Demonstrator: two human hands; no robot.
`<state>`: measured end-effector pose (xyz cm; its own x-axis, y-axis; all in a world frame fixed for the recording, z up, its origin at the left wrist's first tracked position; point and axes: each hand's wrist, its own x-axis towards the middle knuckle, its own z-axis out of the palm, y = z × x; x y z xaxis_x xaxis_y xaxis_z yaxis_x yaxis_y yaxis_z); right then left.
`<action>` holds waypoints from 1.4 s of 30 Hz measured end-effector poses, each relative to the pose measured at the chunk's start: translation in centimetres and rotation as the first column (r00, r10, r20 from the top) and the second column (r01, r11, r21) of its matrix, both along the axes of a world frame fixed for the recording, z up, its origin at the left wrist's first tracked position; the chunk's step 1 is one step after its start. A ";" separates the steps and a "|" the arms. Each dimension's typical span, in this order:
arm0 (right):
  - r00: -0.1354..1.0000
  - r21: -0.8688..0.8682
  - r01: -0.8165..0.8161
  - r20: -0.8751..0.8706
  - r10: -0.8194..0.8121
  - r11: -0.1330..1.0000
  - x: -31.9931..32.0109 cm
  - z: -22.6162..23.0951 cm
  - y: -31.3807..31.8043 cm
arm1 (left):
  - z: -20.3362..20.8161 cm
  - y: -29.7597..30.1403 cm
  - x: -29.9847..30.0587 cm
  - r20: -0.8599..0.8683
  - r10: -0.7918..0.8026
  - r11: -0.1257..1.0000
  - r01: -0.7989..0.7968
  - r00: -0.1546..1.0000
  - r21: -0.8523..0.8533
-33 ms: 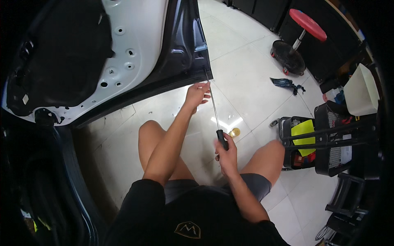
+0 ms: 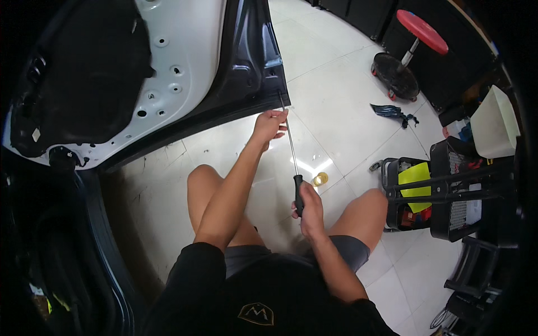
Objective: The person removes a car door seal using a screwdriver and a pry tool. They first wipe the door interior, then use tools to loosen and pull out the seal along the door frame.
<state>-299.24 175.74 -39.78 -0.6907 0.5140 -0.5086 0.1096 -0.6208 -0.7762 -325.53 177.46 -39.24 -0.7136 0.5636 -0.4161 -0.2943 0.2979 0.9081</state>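
Note:
A long screwdriver (image 2: 291,147) with a black handle and thin metal shaft reaches up to the lower corner of a car door (image 2: 246,84). Its tip is at the dark edge panel of that corner; exactly what it meets is too small to tell. My right hand (image 2: 311,208) is wrapped round the handle, thumb along its side. Close to the tip, my left hand (image 2: 270,127) pinches the shaft between thumb and forefinger, its other fingers loosely bent. The door's inner side shows pale metal with several holes and a large black cover (image 2: 89,73).
A small yellow round container (image 2: 320,179) stands on the tiled floor beyond my right hand. To the right are a black tool cart (image 2: 448,221), a red-topped rolling stool (image 2: 421,32) and a crumpled dark cloth-like item (image 2: 388,112). The car's door sill (image 2: 106,246) runs along the left.
My right hand has shifted its grip on the handle, which now stands straighter and a little further left. My left hand stays at the shaft.

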 end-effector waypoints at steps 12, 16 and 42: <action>0.915 -0.302 -0.396 -0.208 0.346 0.867 -8.5 -1.8 11.9 | 1.4 -1.5 3.3 -0.013 0.117 0.993 -0.117 0.993 -0.009; 0.924 -0.230 -0.376 -0.158 0.347 0.897 -10.0 -2.1 11.4 | 0.9 -2.2 2.9 -0.043 0.192 0.981 -0.194 0.980 -0.022; 0.941 -0.049 -0.336 -0.062 0.333 0.941 -2.1 -1.9 12.2 | 0.5 6.9 -1.0 -0.283 0.576 0.804 -0.472 0.767 0.361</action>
<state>-301.38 187.99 -41.66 -0.8439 0.2192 -0.4897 0.2794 -0.5995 -0.7500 -326.56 184.35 -38.79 -0.9942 0.1015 0.0352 0.0292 -0.0599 0.9978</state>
